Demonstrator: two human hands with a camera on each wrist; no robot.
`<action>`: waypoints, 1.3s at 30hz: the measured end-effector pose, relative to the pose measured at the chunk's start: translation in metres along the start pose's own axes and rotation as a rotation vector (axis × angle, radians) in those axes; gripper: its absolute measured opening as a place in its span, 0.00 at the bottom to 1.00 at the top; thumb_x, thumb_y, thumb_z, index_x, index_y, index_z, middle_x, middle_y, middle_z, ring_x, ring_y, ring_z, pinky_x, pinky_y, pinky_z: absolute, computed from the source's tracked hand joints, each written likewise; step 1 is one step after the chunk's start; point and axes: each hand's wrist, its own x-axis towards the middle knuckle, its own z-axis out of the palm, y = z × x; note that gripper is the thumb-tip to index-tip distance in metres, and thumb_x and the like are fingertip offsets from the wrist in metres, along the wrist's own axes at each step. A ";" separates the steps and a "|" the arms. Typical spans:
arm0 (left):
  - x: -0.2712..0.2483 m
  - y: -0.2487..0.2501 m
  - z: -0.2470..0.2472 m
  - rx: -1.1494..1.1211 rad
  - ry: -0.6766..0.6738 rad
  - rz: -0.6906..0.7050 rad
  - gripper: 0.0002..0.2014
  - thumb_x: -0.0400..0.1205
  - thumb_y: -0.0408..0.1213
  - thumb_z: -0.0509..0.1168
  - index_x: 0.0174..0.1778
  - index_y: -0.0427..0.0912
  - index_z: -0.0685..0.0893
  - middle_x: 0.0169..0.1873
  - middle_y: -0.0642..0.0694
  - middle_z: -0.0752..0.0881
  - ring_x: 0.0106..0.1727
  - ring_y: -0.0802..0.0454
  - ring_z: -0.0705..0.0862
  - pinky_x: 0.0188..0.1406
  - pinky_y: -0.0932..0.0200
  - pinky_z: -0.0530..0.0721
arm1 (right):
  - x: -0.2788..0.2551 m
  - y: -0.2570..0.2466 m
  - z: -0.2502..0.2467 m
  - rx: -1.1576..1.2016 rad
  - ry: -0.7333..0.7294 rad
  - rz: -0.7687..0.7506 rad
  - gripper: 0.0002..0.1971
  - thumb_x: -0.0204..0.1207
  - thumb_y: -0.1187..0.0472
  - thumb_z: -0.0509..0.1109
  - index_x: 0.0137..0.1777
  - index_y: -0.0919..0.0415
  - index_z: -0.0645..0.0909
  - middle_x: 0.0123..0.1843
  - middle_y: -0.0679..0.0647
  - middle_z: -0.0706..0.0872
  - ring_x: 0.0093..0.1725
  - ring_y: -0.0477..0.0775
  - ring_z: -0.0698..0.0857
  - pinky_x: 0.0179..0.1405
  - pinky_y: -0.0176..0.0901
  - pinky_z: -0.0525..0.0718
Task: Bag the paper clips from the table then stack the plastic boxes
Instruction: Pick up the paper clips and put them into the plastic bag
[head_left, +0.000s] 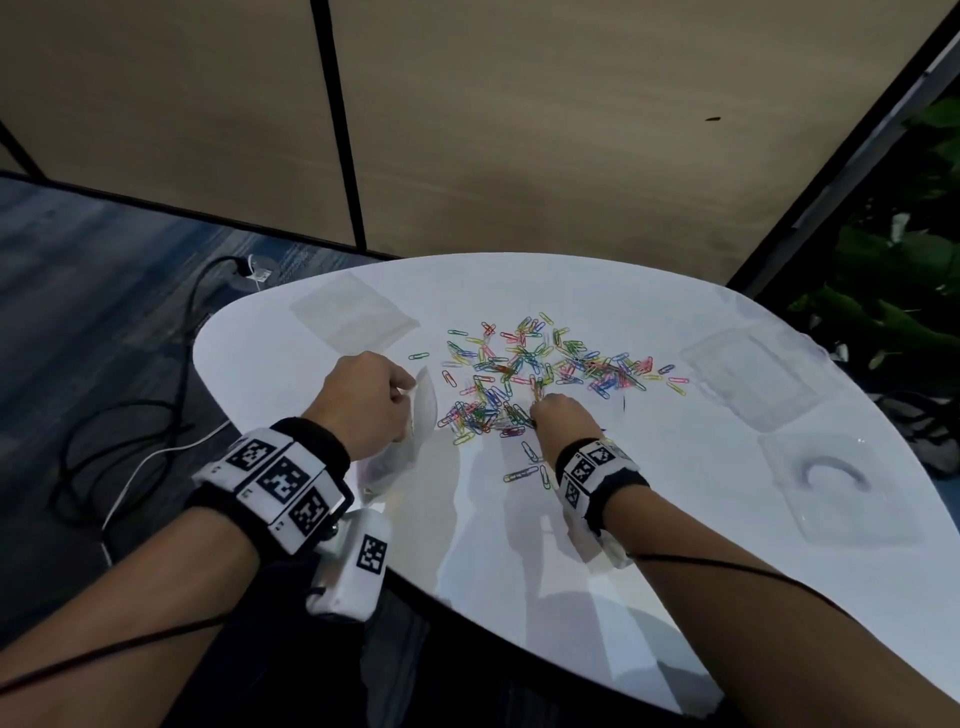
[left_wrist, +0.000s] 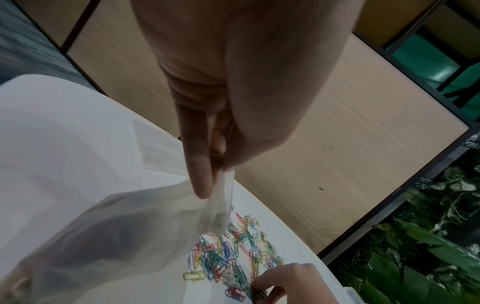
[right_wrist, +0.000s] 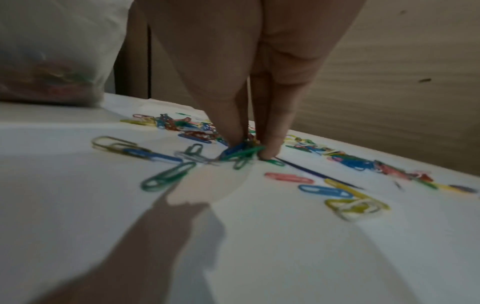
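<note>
Many coloured paper clips (head_left: 540, 371) lie scattered over the middle of the white table (head_left: 519, 545). My left hand (head_left: 366, 400) pinches the rim of a clear plastic bag (head_left: 410, 436) at the table's left edge, and the bag (left_wrist: 111, 232) hangs open with some clips inside. My right hand (head_left: 558, 415) is down in the pile, thumb and fingers pinching a small bunch of green and blue clips (right_wrist: 240, 151) against the table. Two clear plastic boxes (head_left: 756, 379) (head_left: 836, 488) lie at the right side.
A second flat clear bag (head_left: 353, 312) lies at the table's back left. A tan partition wall (head_left: 519, 130) stands behind, green plants (head_left: 893, 291) at the right, and cables (head_left: 156, 415) trail over the floor to the left.
</note>
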 end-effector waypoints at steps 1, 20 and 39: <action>0.000 0.001 0.001 0.005 -0.009 0.007 0.16 0.81 0.29 0.61 0.62 0.38 0.87 0.37 0.40 0.93 0.37 0.52 0.92 0.60 0.53 0.88 | 0.001 0.003 -0.001 0.008 0.004 0.007 0.14 0.76 0.77 0.60 0.55 0.68 0.83 0.55 0.63 0.85 0.55 0.62 0.86 0.52 0.47 0.85; -0.007 0.016 0.015 -0.096 -0.065 0.081 0.14 0.83 0.26 0.62 0.61 0.35 0.87 0.41 0.40 0.90 0.36 0.43 0.93 0.50 0.49 0.92 | -0.046 -0.017 -0.084 1.833 -0.361 0.125 0.10 0.74 0.76 0.73 0.54 0.79 0.86 0.48 0.65 0.91 0.46 0.55 0.91 0.49 0.38 0.90; -0.011 0.007 0.008 -0.106 -0.025 0.102 0.15 0.82 0.27 0.62 0.62 0.38 0.88 0.52 0.38 0.91 0.49 0.44 0.92 0.61 0.49 0.88 | -0.044 -0.028 -0.082 1.118 0.003 -0.043 0.10 0.76 0.72 0.70 0.52 0.63 0.90 0.49 0.62 0.91 0.40 0.54 0.90 0.42 0.41 0.91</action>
